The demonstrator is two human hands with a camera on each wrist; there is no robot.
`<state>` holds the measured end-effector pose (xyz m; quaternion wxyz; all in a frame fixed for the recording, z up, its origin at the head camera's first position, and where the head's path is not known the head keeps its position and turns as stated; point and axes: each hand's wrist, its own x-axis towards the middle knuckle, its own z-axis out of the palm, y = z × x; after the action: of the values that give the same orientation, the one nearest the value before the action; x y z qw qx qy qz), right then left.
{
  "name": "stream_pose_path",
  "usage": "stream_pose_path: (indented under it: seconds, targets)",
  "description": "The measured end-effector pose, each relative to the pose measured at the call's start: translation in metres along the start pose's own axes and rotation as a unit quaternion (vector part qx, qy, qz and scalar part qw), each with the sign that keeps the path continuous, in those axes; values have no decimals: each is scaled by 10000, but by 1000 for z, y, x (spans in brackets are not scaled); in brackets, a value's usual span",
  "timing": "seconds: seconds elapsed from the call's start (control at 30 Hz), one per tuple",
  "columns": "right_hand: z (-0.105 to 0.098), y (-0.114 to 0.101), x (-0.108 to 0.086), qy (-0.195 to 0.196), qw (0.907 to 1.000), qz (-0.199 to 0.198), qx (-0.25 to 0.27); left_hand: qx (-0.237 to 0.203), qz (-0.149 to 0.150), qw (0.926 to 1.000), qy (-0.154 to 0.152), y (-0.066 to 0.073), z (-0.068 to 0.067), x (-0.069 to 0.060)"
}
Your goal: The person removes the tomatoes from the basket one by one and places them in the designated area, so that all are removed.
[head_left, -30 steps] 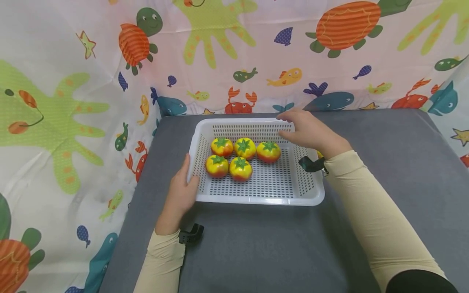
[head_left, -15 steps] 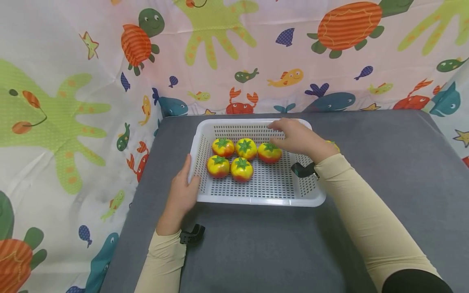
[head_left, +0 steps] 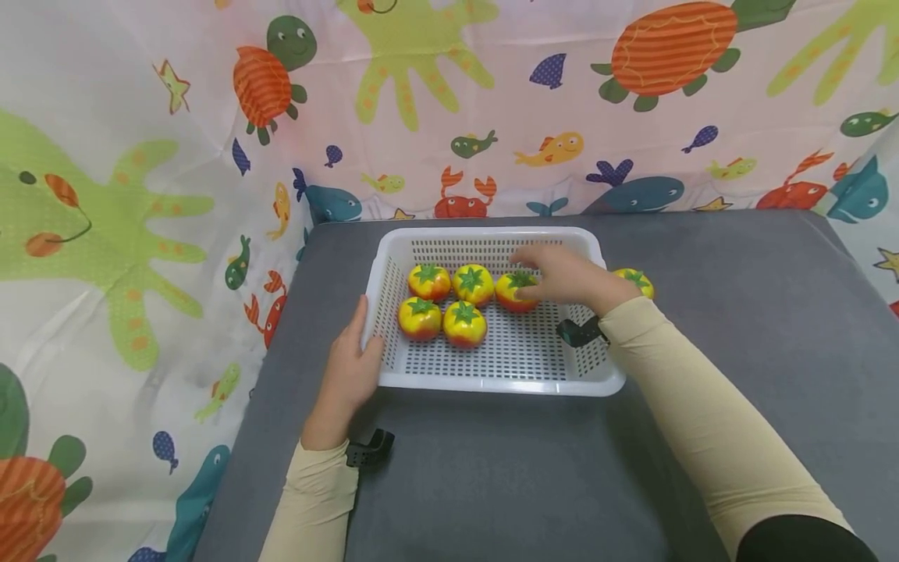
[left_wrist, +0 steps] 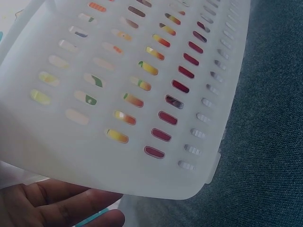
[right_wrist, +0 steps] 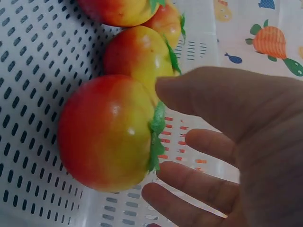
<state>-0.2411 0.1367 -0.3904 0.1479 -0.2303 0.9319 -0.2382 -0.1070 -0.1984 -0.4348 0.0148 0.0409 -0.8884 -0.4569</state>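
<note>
A white perforated plastic basket [head_left: 485, 384] stands on the grey table, holding several yellow-and-red tomato-like fruits with green leafy tops. My left hand [head_left: 349, 367] holds the basket's left side near its front corner; fingers [left_wrist: 75, 203] show by the rim in the left wrist view. Over the basket's right half is my right hand [head_left: 562, 275], beside the rightmost fruit [head_left: 511, 293]. In the right wrist view its thumb and fingers are spread around the leafy top of that fruit [right_wrist: 104, 137], and whether they touch it is hard to tell.
Another such fruit [head_left: 635, 279] lies outside the basket on the table [head_left: 737, 312], just right of it and partly behind my right wrist. A curtain [head_left: 421, 101] printed with sea animals hangs at the back and left.
My right hand has moved left and down from above the basket's back right rim to the rightmost fruit, uncovering more of the fruit outside. The left hand stays at the basket.
</note>
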Motion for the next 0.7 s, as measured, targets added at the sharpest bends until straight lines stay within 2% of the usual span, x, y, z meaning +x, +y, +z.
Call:
stream_pose_path:
  seconds: [0.33,0.7]
  targets:
    - [9,10,2,-241,9996,108,72,27,83,9999,57,-1,1,0]
    - [10,11,4,-377,9987,332,51,-28,77,9999,63,-2,1,1]
